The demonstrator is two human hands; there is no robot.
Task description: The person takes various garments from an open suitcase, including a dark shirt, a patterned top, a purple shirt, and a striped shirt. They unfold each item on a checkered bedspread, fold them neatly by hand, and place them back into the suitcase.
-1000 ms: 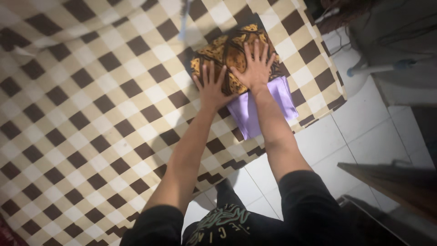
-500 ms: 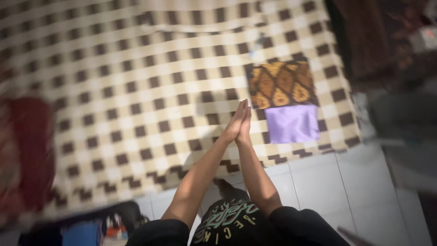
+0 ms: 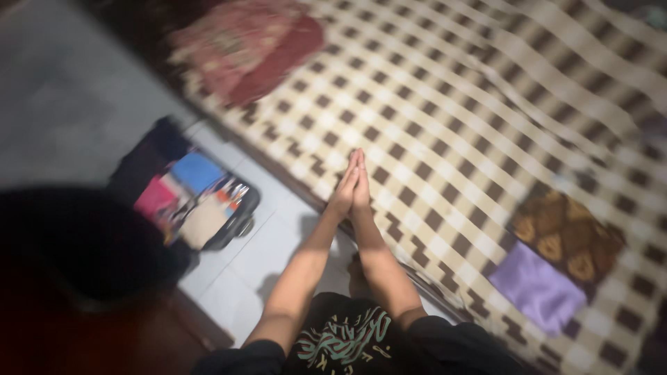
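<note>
Folded cloths [image 3: 556, 260] | lie stacked well right of hands | left hand [image 3: 345, 191], right hand [image 3: 361, 189] pressed palm to palm, empty | judgement: reach flat-palmed to avoid creasing them

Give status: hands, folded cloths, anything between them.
Left hand and right hand pressed palm to palm, holding nothing, over the checkered sheet. Brown patterned cloth and purple cloth lie folded, side by side, untouched. Nothing between hands and cloths.
</note>
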